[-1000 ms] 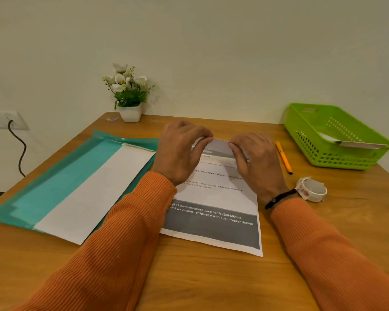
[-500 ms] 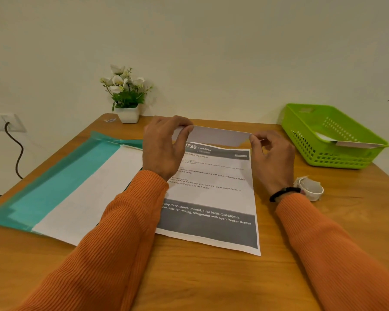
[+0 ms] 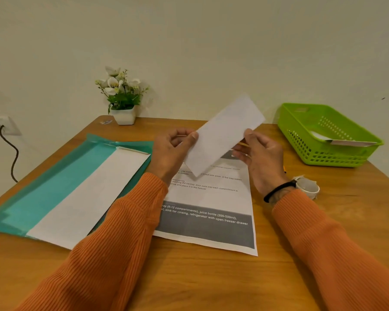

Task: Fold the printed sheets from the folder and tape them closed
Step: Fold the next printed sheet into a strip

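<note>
White paper, folded into a long narrow strip (image 3: 222, 135), is held tilted above a wooden bench (image 3: 211, 283) by a person in orange ribbed sleeves. The left hand (image 3: 171, 151) pinches the strip's left long edge between thumb and curled fingers; the right hand (image 3: 258, 158) grips the opposite edge, thumb on the upper face and fingers underneath. The strip's far end points up and to the right, toward the wall; its near corner hangs over a printed sheet (image 3: 211, 205) lying flat on the bench beneath both hands. That sheet carries lines of text and a dark grey band near its lower edge.

Left of the sheet, a teal folder (image 3: 43, 191) lies open on the bench with a blank white page (image 3: 88, 198) resting on its right half; the left forearm crosses the page's near corner. A roll of tape (image 3: 308, 187) sits just beside the right wrist, which wears a black band. A green plastic basket (image 3: 323, 135) stands at the bench's far right with white paper inside it. A small pot of white flowers (image 3: 121, 95) stands at the back edge against the wall, and a black cable (image 3: 9, 153) runs down from a wall socket at the left.
</note>
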Available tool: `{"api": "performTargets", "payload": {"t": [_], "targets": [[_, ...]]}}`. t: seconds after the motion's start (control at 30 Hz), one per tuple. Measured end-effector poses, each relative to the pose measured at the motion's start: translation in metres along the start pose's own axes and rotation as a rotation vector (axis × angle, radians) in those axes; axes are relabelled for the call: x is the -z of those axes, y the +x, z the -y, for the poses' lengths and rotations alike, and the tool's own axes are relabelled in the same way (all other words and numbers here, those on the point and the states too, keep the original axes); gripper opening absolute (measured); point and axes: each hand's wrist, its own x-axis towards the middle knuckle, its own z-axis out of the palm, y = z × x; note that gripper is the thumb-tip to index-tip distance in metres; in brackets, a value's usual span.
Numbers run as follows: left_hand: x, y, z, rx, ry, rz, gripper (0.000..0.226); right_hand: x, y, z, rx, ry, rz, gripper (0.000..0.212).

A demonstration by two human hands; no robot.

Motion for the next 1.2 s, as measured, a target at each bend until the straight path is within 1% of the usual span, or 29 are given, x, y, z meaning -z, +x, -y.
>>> {"api": "performTargets", "payload": {"t": [0.03, 0.1, 0.17, 0.23, 0.33, 0.4, 0.47, 0.57, 0.63, 0.7, 0.8, 0.9, 1.0, 1.13, 1.2], "targets": [[0.0, -0.002, -0.001, 0.036, -0.004, 0.058, 0.011, 0.002, 0.001, 0.003, -0.011, 0.041, -0.028, 0.015], [-0.001, -0.003, 0.0, 0.089, 0.048, 0.164, 0.022, 0.004, 0.001, 0.008, -0.033, 0.065, -0.066, 0.01], [-0.003, -0.004, 0.0, 0.135, 0.087, 0.223, 0.033, 0.004, 0.001, 0.009, -0.068, -0.014, -0.059, 0.008], [-0.004, -0.004, -0.001, 0.184, 0.055, 0.238, 0.043, 0.004, -0.002, 0.007, -0.115, -0.162, 0.038, 0.006], [0.0, -0.001, -0.003, 0.29, -0.042, 0.201, 0.053, 0.003, -0.008, 0.006, -0.175, -0.371, 0.27, 0.013], [0.005, 0.002, -0.003, 0.348, -0.05, 0.174, 0.053, 0.001, -0.013, 0.006, -0.182, -0.467, 0.401, 0.015], [0.011, 0.004, 0.0, 0.373, 0.024, 0.203, 0.05, -0.001, -0.016, 0.005, -0.185, -0.558, 0.479, 0.017], [0.012, 0.002, 0.003, 0.382, 0.144, 0.304, 0.041, -0.001, -0.02, 0.004, -0.203, -0.643, 0.535, 0.016], [0.01, 0.0, 0.003, 0.371, 0.2, 0.32, 0.029, -0.001, -0.021, 0.004, -0.192, -0.671, 0.548, 0.016], [0.008, 0.002, 0.003, 0.341, 0.23, 0.3, 0.022, -0.002, -0.021, 0.005, -0.185, -0.678, 0.557, 0.016], [0.01, 0.007, 0.005, 0.302, 0.233, 0.2, 0.026, -0.001, -0.019, 0.008, -0.203, -0.692, 0.574, 0.019], [0.016, 0.011, 0.005, 0.26, 0.16, 0.08, 0.024, 0.004, -0.016, 0.012, -0.242, -0.654, 0.581, 0.022], [0.023, 0.011, 0.002, 0.212, 0.073, -0.043, 0.023, 0.011, -0.01, 0.016, -0.237, -0.638, 0.581, 0.019], [0.028, 0.013, 0.0, 0.189, 0.051, -0.164, 0.017, 0.018, -0.002, 0.018, -0.197, -0.591, 0.542, 0.023], [0.03, 0.015, 0.0, 0.19, 0.035, -0.216, 0.015, 0.021, 0.002, 0.018, -0.191, -0.55, 0.497, 0.032]]}}
